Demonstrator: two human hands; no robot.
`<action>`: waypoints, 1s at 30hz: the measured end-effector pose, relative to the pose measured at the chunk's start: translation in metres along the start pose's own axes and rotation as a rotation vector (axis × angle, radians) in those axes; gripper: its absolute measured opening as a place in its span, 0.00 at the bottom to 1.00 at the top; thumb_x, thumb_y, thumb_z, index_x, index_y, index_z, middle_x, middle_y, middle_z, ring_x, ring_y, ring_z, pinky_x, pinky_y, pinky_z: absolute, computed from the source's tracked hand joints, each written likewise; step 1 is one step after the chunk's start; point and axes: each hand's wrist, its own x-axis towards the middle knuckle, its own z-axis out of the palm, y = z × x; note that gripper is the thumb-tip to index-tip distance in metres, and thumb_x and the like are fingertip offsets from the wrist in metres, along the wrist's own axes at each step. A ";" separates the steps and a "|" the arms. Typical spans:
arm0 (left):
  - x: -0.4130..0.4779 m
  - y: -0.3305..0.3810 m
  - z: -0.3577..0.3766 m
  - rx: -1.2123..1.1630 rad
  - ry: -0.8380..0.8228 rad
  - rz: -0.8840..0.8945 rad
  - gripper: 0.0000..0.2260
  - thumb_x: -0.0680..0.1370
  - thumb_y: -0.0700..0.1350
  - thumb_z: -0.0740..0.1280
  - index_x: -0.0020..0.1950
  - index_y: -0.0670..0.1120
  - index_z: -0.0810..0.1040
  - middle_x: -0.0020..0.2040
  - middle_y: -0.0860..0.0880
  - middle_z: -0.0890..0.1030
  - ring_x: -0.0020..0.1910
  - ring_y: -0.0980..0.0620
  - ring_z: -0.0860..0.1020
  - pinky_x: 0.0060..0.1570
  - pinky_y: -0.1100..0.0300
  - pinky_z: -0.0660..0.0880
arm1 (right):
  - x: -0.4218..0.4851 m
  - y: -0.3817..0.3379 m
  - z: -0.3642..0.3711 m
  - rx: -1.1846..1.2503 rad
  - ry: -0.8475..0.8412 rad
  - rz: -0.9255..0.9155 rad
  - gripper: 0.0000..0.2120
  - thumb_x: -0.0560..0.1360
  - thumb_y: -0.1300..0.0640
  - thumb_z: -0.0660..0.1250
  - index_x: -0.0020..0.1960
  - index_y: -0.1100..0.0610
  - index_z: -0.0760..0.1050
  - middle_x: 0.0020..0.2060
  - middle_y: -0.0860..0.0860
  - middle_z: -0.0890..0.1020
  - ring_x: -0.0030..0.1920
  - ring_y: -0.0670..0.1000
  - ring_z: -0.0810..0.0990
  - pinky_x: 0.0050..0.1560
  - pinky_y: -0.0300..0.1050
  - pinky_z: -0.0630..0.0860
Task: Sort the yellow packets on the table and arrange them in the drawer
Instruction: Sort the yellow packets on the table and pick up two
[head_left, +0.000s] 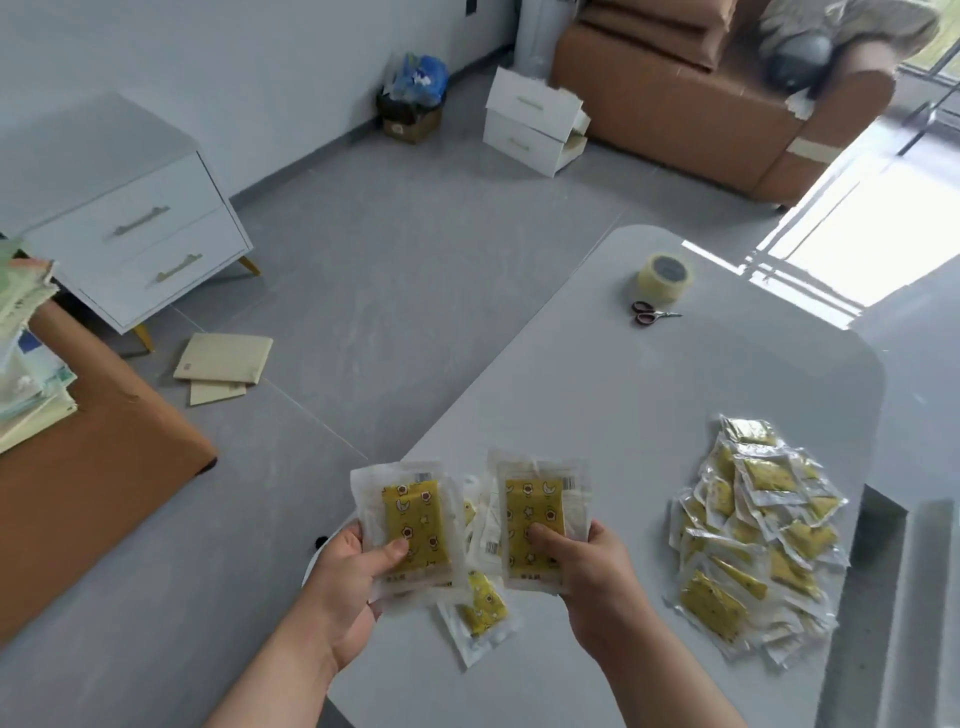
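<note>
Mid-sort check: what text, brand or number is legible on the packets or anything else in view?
Nothing is legible.
Left-hand packet: barcode and bottom print, too blurred.
Right-hand packet: barcode and bottom print, too blurred.
Tape roll: dark centre, no readable label.

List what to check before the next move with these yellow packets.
1. Left hand grips the left packet: ok.
2. Right hand grips the right packet: ok.
3. Unsorted pile rests on the table: ok.
4. White cabinet has a drawer open: not ok, both shut.
5. Only one packet in each hand: cannot tell.
</note>
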 end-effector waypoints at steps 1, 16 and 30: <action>-0.010 0.010 0.007 0.012 -0.021 0.008 0.13 0.77 0.30 0.64 0.58 0.41 0.77 0.51 0.38 0.85 0.47 0.38 0.84 0.39 0.45 0.82 | -0.013 -0.012 0.000 0.045 0.007 -0.006 0.08 0.73 0.72 0.69 0.50 0.64 0.80 0.39 0.58 0.87 0.38 0.56 0.86 0.37 0.49 0.80; -0.167 0.137 0.085 0.262 -0.387 0.133 0.10 0.77 0.29 0.63 0.57 0.37 0.76 0.43 0.38 0.85 0.39 0.41 0.85 0.31 0.49 0.81 | -0.237 -0.121 0.011 0.536 0.073 -0.198 0.17 0.73 0.70 0.69 0.62 0.66 0.76 0.50 0.61 0.86 0.46 0.60 0.86 0.41 0.54 0.84; -0.314 0.092 0.175 0.471 -0.740 0.239 0.12 0.72 0.31 0.68 0.55 0.34 0.79 0.46 0.37 0.85 0.39 0.40 0.85 0.35 0.53 0.80 | -0.445 -0.075 -0.091 0.662 0.316 -0.601 0.13 0.73 0.69 0.67 0.57 0.69 0.78 0.47 0.63 0.86 0.43 0.60 0.86 0.37 0.50 0.83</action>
